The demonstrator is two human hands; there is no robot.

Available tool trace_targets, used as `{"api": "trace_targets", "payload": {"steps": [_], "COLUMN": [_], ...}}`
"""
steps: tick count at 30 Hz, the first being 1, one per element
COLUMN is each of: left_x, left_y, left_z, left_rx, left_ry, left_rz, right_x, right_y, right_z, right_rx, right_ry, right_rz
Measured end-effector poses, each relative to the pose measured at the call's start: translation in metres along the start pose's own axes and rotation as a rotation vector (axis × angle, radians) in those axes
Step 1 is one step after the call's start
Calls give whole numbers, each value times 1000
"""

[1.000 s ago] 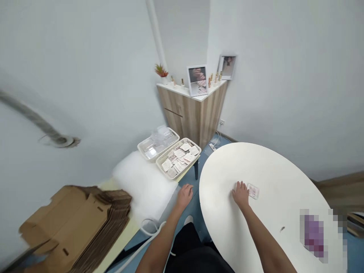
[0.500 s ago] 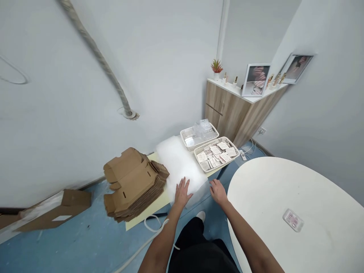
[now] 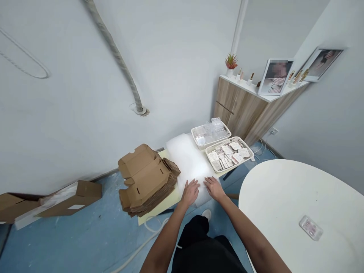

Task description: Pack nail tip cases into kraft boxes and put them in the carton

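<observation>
My open left hand (image 3: pixel 190 192) and open right hand (image 3: pixel 214 188) lie side by side, gripping nothing, fingers flat on a white foam sheet (image 3: pixel 186 161). Flattened cartons (image 3: pixel 148 179) stack just left of it; beyond sit a basket of cards (image 3: pixel 229 155) and a basket of clear trays (image 3: pixel 211 134).

White oval table (image 3: pixel 284 197): clear plastic pack (image 3: pixel 311 227) near right side. Low yellow-topped table (image 3: pixel 163 208): flattened cardboard box stack (image 3: pixel 148 180), white foam sheet (image 3: pixel 184 159), two white plastic baskets (image 3: pixel 193 132) (image 3: pixel 222 144).
</observation>
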State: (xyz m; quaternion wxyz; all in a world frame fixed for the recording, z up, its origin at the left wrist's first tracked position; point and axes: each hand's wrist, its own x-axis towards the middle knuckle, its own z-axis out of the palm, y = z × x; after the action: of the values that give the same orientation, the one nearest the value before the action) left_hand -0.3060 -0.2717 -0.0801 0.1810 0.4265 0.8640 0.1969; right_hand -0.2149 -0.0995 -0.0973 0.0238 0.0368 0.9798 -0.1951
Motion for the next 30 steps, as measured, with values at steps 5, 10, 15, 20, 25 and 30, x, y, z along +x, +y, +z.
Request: {"api": "trace_targets", "payload": {"steps": [5,10,15,20,25,30], "left_x": [21,40,44,31,9,-24], "left_y": [17,70,153,247,324,351], "left_z": [-37,-33,22,91,148,191], "left_rx": [-265,-378,-367,-314,-215,-87], "left_ry": [136,84,-67,-202,-277,-388], "left_rz": [-5,180,416,559,748,830], "right_x": [6,-44,-150,-272,-377,-444], "right_y": [6,41,86,120,139,132], "right_z": [-32,-66,-80,-80,-63,-24], "right_rx": [130,101,9,-36,-47,-16], "right_ry": [156,302,418,534,593,577], "right_rz": [132,212,363,563,757,827]}}
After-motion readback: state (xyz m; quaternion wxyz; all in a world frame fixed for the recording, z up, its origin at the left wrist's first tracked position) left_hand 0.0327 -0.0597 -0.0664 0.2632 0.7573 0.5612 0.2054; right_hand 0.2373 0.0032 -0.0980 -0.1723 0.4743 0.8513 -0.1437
